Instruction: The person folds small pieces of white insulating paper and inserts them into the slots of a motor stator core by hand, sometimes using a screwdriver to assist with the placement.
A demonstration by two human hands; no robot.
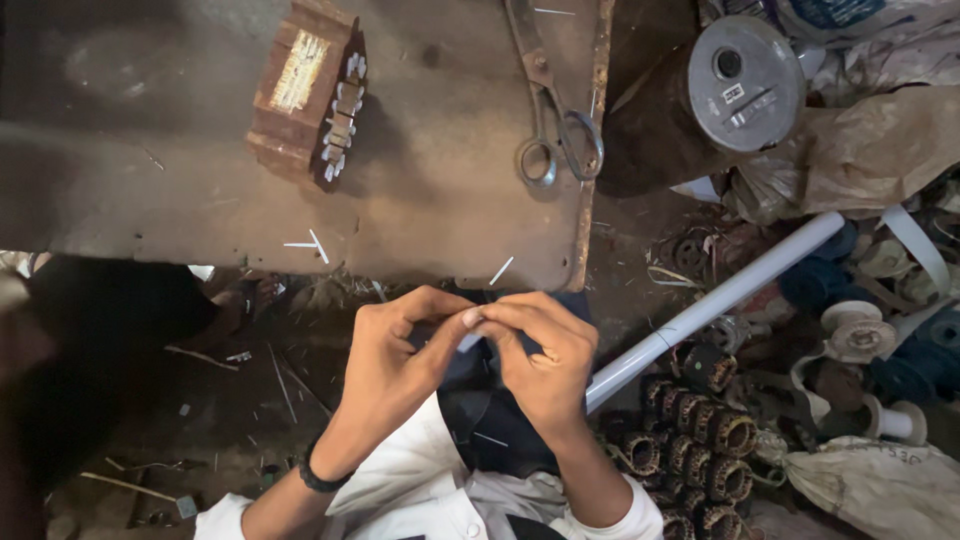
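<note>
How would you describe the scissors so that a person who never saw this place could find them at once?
Start at the dark, worn metal table filling the upper left. Follow its rusty right edge, beside the round grey can. There lie the scissors, blades pointing away and two ring handles toward the hands. Unlike the brown block-shaped part further left, they are long, thin and metal.

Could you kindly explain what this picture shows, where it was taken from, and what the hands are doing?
This is one picture from a camera worn on a person's head, looking down at their own two bare hands. The left hand and right hand meet, pinching a small thin white strip between their fingertips. Above them lies a worn dark metal work surface bearing rusty metal scissors and a rusty brown laminated block with white slips in its slots. To the right are a long white tube, a grey-lidded round can and rings wound with copper wire.
</note>
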